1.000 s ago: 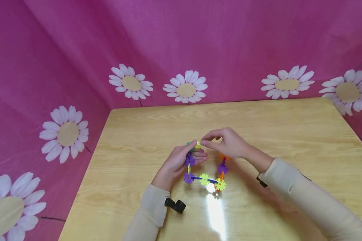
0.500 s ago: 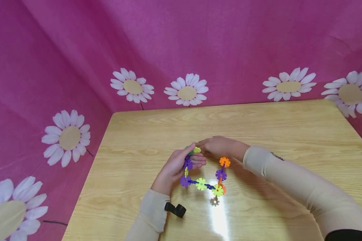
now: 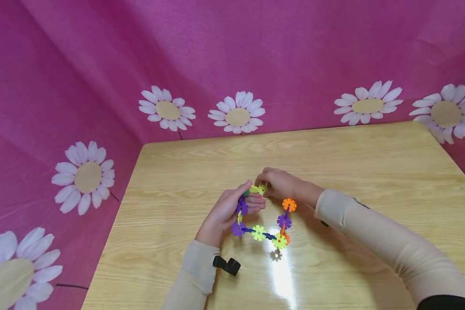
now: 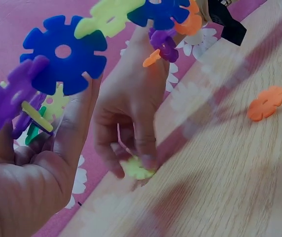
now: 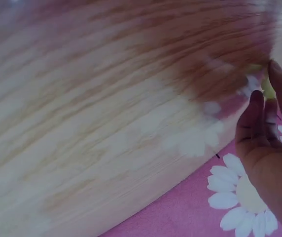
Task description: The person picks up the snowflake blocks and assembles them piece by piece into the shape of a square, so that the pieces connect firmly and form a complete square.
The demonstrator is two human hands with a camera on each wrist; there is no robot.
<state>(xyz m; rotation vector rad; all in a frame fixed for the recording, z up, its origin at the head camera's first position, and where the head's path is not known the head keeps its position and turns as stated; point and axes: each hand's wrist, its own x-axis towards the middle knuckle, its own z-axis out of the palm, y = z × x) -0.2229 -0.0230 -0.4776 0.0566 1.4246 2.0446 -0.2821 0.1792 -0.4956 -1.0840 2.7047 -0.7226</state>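
Observation:
A chain of slotted plastic flower discs [image 3: 258,233] in purple, yellow, blue and orange curves out from my left hand [image 3: 224,207]. That hand holds the chain near its green disc [image 3: 246,192] between thumb and fingers, palm turned up. The left wrist view shows a large blue disc [image 4: 63,54] and a purple disc [image 4: 17,94] close above it. My right hand [image 3: 280,183] is just beyond the left fingertips. It pinches a loose yellow disc [image 4: 138,169] by its edge, low over the table. An orange disc [image 3: 289,205] forms the chain's far end.
A wooden table [image 3: 178,189] lies beneath both hands, with a glare streak [image 3: 283,280] near the front. Within the glare is a small flower-shaped brownish shape [image 3: 276,255]. A pink cloth [image 3: 294,51] with daisies hangs behind the table. Black straps [image 3: 227,265] circle the wrists.
My right hand dipped from beside the chain's yellow end to the table, then rose slightly with a yellow disc showing at its fingertips. My left hand keeps holding the chain almost still.

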